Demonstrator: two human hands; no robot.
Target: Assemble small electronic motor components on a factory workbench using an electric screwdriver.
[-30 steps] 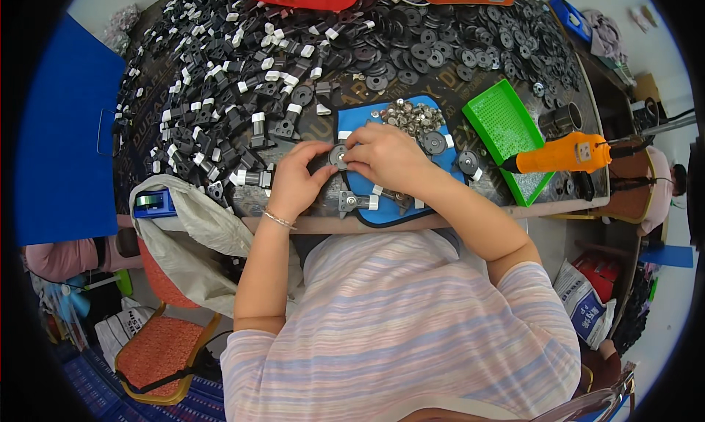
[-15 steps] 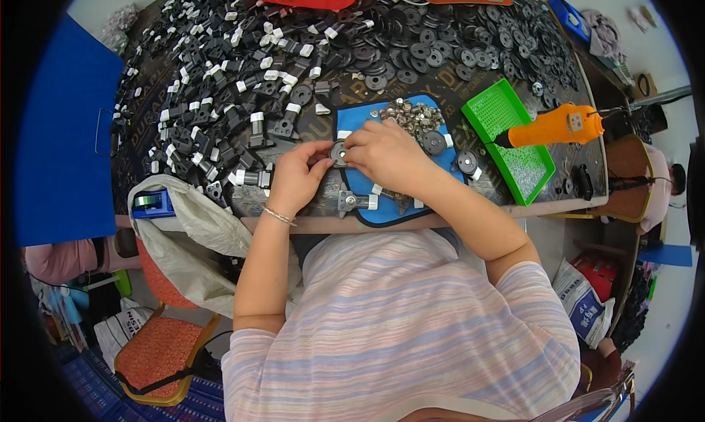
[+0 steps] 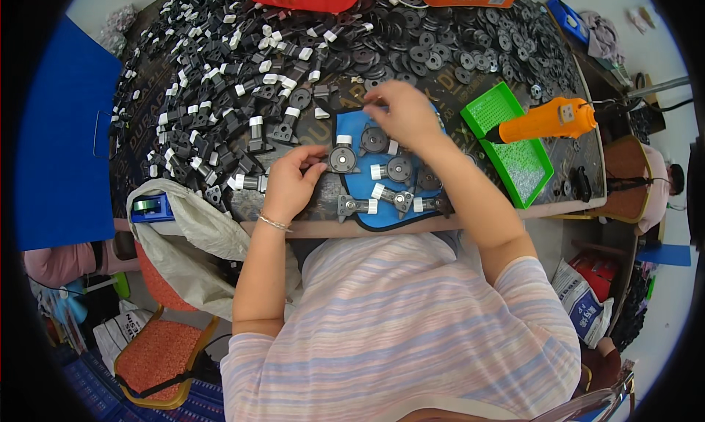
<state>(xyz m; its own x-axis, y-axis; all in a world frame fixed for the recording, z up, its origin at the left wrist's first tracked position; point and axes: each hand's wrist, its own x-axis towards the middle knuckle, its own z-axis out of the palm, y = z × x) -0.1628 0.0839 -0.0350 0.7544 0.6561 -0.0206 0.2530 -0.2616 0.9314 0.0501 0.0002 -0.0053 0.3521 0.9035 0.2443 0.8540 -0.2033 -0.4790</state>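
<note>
1. Left hand point(image 3: 290, 187) has its fingers on a round black part point(image 3: 342, 158) at the left edge of the blue mat point(image 3: 351, 128), steadying it.
2. Right hand point(image 3: 402, 114) is pinched over the mat's far side; can't tell what it holds.
3. Assembled pieces point(image 3: 393, 196) sit near the table edge, so a sleeve bump could probably knock them off.
</note>
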